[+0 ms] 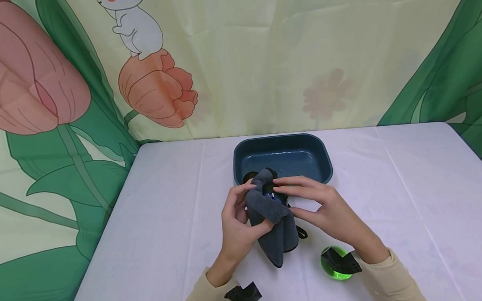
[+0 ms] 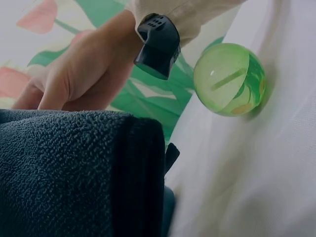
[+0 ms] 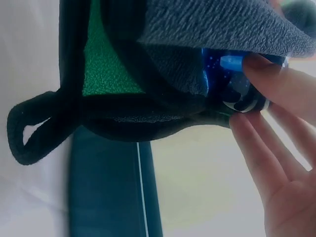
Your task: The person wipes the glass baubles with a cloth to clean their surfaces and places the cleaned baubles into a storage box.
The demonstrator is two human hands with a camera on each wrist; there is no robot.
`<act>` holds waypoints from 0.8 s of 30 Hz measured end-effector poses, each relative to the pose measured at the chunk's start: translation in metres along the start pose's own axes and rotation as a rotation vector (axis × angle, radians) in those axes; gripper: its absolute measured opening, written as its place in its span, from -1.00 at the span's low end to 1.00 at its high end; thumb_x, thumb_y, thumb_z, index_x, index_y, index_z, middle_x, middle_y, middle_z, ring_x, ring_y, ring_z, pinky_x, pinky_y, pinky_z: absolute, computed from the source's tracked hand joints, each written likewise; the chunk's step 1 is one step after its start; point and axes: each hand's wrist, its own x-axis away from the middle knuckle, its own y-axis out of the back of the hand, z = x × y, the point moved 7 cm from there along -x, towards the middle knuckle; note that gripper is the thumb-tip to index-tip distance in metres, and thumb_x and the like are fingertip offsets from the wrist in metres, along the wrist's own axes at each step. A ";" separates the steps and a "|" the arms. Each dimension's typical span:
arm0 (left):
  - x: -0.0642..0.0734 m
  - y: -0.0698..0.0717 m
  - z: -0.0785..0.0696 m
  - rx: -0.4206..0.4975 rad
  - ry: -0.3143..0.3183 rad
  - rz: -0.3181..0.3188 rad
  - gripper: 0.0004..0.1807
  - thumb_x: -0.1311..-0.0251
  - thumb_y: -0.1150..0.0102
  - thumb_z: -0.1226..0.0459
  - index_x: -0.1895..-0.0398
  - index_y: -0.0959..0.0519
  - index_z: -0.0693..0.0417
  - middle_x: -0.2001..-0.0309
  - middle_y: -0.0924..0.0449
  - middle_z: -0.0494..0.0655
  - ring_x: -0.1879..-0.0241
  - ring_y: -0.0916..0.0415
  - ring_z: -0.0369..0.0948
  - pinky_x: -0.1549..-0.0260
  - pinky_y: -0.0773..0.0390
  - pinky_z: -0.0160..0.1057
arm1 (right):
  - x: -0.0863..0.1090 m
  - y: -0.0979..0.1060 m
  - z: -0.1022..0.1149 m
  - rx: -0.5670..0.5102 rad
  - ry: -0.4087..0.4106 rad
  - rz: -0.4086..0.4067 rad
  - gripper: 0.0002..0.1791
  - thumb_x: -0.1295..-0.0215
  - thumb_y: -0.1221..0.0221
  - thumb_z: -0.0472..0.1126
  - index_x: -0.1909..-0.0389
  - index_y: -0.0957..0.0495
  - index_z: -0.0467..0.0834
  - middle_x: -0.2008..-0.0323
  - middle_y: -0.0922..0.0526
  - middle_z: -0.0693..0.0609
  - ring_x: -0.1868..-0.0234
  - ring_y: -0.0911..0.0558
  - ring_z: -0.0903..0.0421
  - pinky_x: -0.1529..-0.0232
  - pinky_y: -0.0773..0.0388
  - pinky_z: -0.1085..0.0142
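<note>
A grey-blue terry cloth (image 1: 267,207) with black edging and a hanging loop (image 3: 29,128) is bunched in front of the tray. My left hand (image 1: 239,226) grips it from the left, thumb across its front. Within the folds sits a blue, shiny, speckled see-through object (image 3: 237,84), mostly covered, so its full shape cannot be told. From the right, my right hand (image 1: 318,201) pinches this object between thumb and fingers. Part of the cloth shows a green face in the right wrist view.
Just behind the cloth stands a dark blue rectangular tray (image 1: 325,161). A see-through green ball (image 2: 229,79) rests on the white-covered table (image 1: 159,215), near my right wrist. Both wrists carry black mounts. A printed curtain (image 1: 262,79) hangs behind the table.
</note>
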 end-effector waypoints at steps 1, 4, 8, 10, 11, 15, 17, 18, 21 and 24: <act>0.000 0.000 0.000 0.000 -0.002 0.000 -0.28 0.12 -0.37 0.63 -0.20 -0.35 0.34 -0.24 -0.39 0.26 -0.17 -0.52 -0.01 -0.18 -0.52 -0.13 | 0.000 0.000 0.001 0.000 0.011 -0.005 -0.35 0.01 -0.40 -0.54 -0.18 -0.60 -0.12 -0.21 -0.59 -0.02 -0.30 -0.49 0.17 -0.20 -0.46 0.51; 0.000 0.000 0.000 -0.001 -0.002 -0.001 -0.28 0.12 -0.37 0.63 -0.20 -0.35 0.34 -0.23 -0.40 0.26 -0.18 -0.51 -0.03 -0.19 -0.52 -0.14 | 0.000 0.000 0.003 0.002 0.028 -0.015 -0.34 0.01 -0.41 -0.54 -0.18 -0.60 -0.13 -0.20 -0.59 -0.03 -0.30 -0.49 0.17 -0.20 -0.45 0.51; -0.001 0.000 0.000 -0.001 -0.003 -0.002 -0.28 0.12 -0.37 0.64 -0.20 -0.35 0.35 -0.21 -0.40 0.28 -0.16 -0.52 -0.05 -0.19 -0.52 -0.14 | -0.001 0.001 0.004 0.009 0.043 -0.027 -0.33 0.04 -0.41 -0.56 -0.18 -0.60 -0.15 -0.19 -0.59 -0.05 -0.29 -0.50 0.17 -0.18 -0.46 0.53; -0.001 0.000 0.000 0.001 -0.003 -0.001 -0.28 0.11 -0.37 0.64 -0.20 -0.34 0.35 -0.20 -0.41 0.28 -0.15 -0.53 -0.06 -0.18 -0.52 -0.14 | -0.001 0.001 0.005 0.005 0.043 -0.030 -0.33 0.05 -0.41 -0.57 -0.17 -0.60 -0.17 -0.19 -0.60 -0.06 -0.28 -0.51 0.17 -0.16 -0.48 0.52; -0.001 0.000 0.000 0.002 -0.003 0.000 -0.28 0.11 -0.37 0.63 -0.21 -0.34 0.35 -0.20 -0.41 0.28 -0.15 -0.53 -0.06 -0.18 -0.52 -0.14 | 0.000 0.001 0.004 -0.005 0.036 -0.030 -0.33 0.04 -0.40 -0.57 -0.18 -0.60 -0.17 -0.19 -0.60 -0.07 -0.27 -0.52 0.18 -0.14 -0.51 0.50; -0.002 -0.001 0.000 0.013 -0.011 0.011 -0.28 0.10 -0.36 0.64 -0.22 -0.34 0.34 -0.18 -0.42 0.29 -0.14 -0.53 -0.08 -0.19 -0.52 -0.15 | 0.000 0.001 -0.001 -0.098 -0.038 -0.020 -0.35 -0.02 -0.38 -0.55 -0.21 -0.56 -0.21 -0.18 -0.59 -0.13 -0.18 -0.58 0.23 -0.03 -0.63 0.33; -0.002 -0.001 0.000 0.020 -0.015 0.018 -0.28 0.10 -0.36 0.64 -0.22 -0.33 0.34 -0.18 -0.41 0.30 -0.14 -0.53 -0.09 -0.19 -0.52 -0.15 | 0.001 0.001 -0.006 -0.148 -0.090 -0.011 -0.36 -0.05 -0.36 -0.53 -0.23 -0.54 -0.21 -0.17 -0.58 -0.15 -0.13 -0.61 0.25 0.02 -0.66 0.25; -0.002 -0.002 0.000 0.023 -0.016 0.020 -0.27 0.11 -0.35 0.64 -0.22 -0.33 0.35 -0.18 -0.41 0.30 -0.14 -0.53 -0.09 -0.19 -0.52 -0.15 | 0.002 0.001 -0.008 -0.163 -0.110 -0.007 -0.37 -0.07 -0.36 -0.52 -0.23 -0.53 -0.22 -0.17 -0.59 -0.16 -0.12 -0.62 0.26 0.03 -0.66 0.23; -0.001 -0.002 -0.001 0.028 -0.019 0.018 -0.28 0.11 -0.36 0.64 -0.21 -0.34 0.35 -0.18 -0.42 0.30 -0.14 -0.54 -0.10 -0.17 -0.53 -0.16 | 0.003 0.001 -0.012 -0.162 -0.143 0.006 -0.37 -0.08 -0.36 -0.50 -0.24 -0.53 -0.20 -0.16 -0.59 -0.15 -0.09 -0.63 0.26 0.02 -0.66 0.23; -0.001 -0.003 -0.001 0.028 -0.023 0.010 -0.28 0.11 -0.37 0.63 -0.21 -0.34 0.35 -0.20 -0.42 0.28 -0.15 -0.54 -0.07 -0.17 -0.54 -0.15 | 0.004 0.002 -0.013 -0.133 -0.136 0.019 -0.33 -0.06 -0.38 -0.49 -0.26 -0.52 -0.17 -0.19 -0.57 -0.11 -0.13 -0.61 0.23 -0.02 -0.65 0.24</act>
